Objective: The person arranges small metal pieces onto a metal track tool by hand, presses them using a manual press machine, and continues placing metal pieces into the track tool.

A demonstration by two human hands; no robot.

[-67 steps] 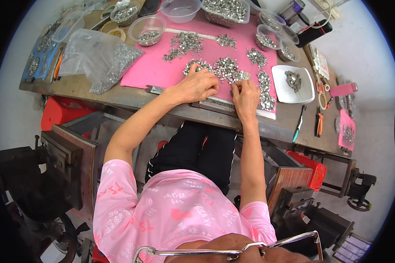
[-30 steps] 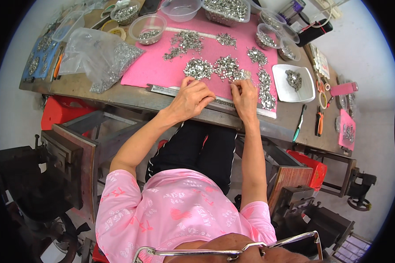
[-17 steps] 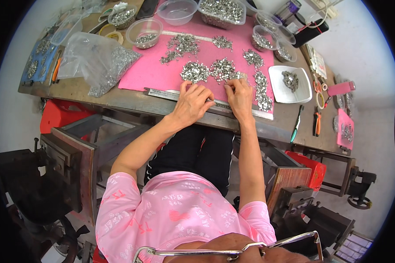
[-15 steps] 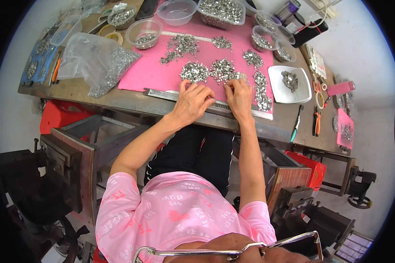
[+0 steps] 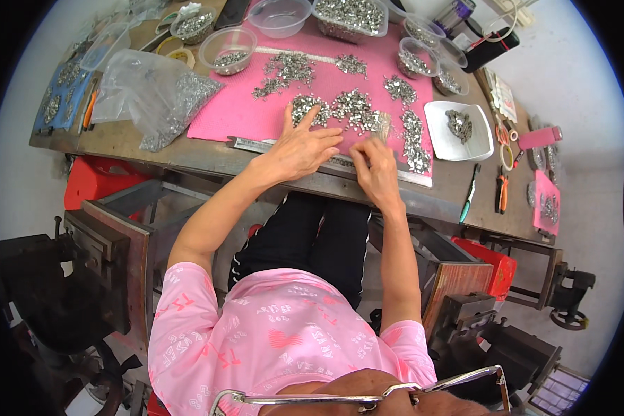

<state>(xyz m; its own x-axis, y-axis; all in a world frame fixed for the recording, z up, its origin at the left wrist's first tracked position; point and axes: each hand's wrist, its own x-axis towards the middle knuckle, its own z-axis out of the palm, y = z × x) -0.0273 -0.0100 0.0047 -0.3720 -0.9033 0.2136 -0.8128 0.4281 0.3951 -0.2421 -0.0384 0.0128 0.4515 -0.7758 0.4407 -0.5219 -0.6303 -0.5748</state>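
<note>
My left hand [image 5: 301,149] reaches over the near edge of a pink mat [image 5: 218,132], fingers spread. Its fingertips are at a pile of small shiny metal pieces [image 5: 305,107]. Another such pile [image 5: 353,107] lies just to the right. My right hand [image 5: 378,170] is curled, thumb and fingers together, at the mat's front edge; whatever is in that pinch is too small to make out. Under and between both hands runs a long narrow metal bar [image 5: 249,144], partly covered by them. A pale, brush-like thing [image 5: 381,125] stands just beyond my right fingers.
A clear bag of metal pieces [image 5: 166,104] lies left of the mat. To the right are a white dish [image 5: 457,156], a toothbrush [image 5: 470,194] and orange-handled pliers [image 5: 502,193]. Clear tubs [image 5: 350,17] line the back. The bench edge [image 5: 326,187] runs before my lap.
My left hand has opened its fingers and shifted left at the near pile. My right hand has drawn back slightly toward me, its fingers curling more.
</note>
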